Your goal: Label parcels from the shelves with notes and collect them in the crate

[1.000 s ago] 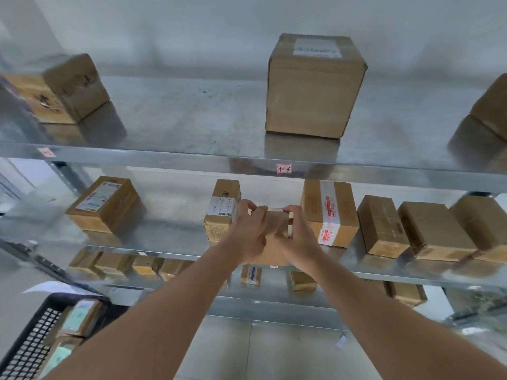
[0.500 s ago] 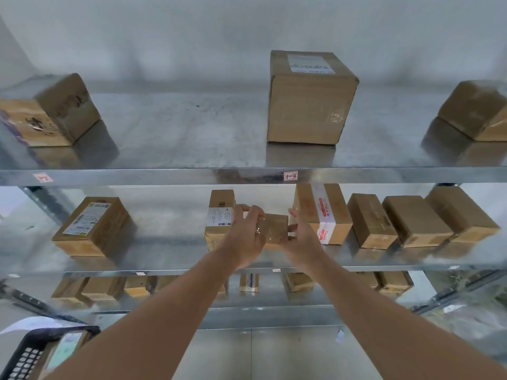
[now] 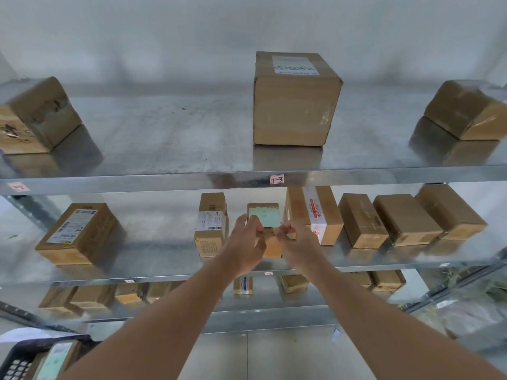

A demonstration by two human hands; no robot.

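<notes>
Parcel [image 3: 270,244] in both my hands, a small cardboard box held up in front of the middle shelf [image 3: 164,267]; my left hand [image 3: 247,244] grips its left side with curled fingers, and my right hand [image 3: 297,242] pinches its right edge between thumb and fingertips. On the box's upper face I see a pale green note [image 3: 264,216], lying flat with its lower left corner just by my left fingers. The parcel sits between a tall narrow box with a white shipping label [image 3: 210,223] on its left and a box with red-printed white tape [image 3: 314,212] on its right, and I can't tell whether it touches the shelf. Further right on that shelf three plain brown boxes [image 3: 408,218] stand side by side; far left is one labelled box [image 3: 76,233]. On the top shelf [image 3: 170,138] I see a big cube box [image 3: 295,102] at centre and one box near each end. At bottom left, a black crate [image 3: 19,364] holds a parcel bearing another green note [image 3: 53,363]
</notes>
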